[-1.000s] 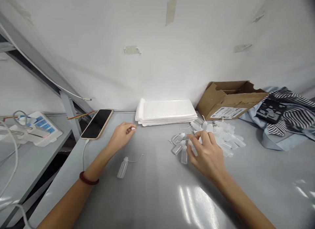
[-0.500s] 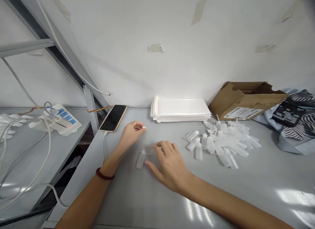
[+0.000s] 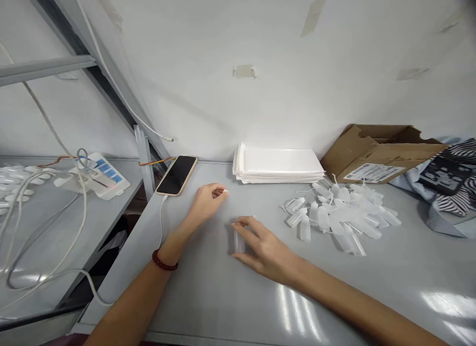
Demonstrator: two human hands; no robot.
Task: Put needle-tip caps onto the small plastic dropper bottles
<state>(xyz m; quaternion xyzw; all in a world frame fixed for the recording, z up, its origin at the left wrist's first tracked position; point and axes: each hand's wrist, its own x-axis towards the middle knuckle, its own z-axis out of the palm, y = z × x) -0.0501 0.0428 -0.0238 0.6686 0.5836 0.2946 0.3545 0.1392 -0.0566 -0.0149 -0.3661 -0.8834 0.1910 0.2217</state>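
Observation:
My left hand (image 3: 208, 201), with a dark red bracelet on its wrist, is closed in a pinch on a small white piece (image 3: 225, 191). My right hand (image 3: 260, 247) curves round a translucent bottle (image 3: 238, 242), its fingers and thumb at the bottle's two ends. The bottle is a little blurred. To the right of my right hand, a pile of similar translucent bottles (image 3: 342, 214) with thin white loops lies on the grey table (image 3: 208, 296).
A stack of white envelopes (image 3: 278, 165) lies against the wall. At the back right are an open cardboard box (image 3: 379, 155) and striped cloth (image 3: 451, 204). A phone (image 3: 177, 175) with a cable lies at the left, near a metal frame and a power strip (image 3: 106, 176).
My right hand has closed in from above the table onto the single bottle, which now stands nearer that hand, to the right. My left hand keeps its pinch. The view has shifted slightly.

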